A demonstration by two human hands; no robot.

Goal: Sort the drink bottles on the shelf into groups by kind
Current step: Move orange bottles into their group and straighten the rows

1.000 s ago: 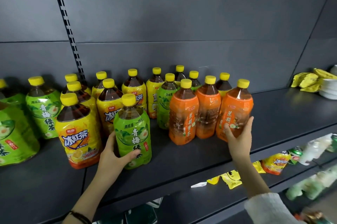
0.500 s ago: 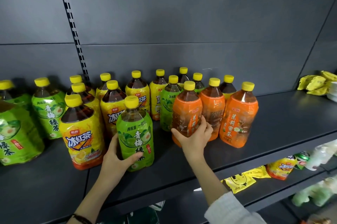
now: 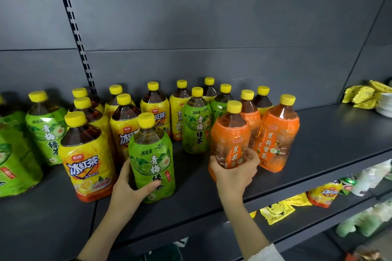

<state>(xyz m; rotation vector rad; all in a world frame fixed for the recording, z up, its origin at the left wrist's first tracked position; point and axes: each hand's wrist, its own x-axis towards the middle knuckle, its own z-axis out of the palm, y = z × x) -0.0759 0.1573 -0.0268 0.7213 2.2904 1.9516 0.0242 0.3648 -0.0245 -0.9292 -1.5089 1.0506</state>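
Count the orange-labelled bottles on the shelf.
3: front orange bottle gripped by the right hand, middle orange bottle behind it, right orange bottle beside them. Others may be hidden.

Yellow-capped btls are stood upright on shelf (image 3: 331, 133), kinds mixed. Yellow-label btl (image 3: 87, 158) is set near left; green-label btl (image 3: 151, 154) beside it, gripped low; orange-label btl (image 3: 230, 133) is gripped right of centre.
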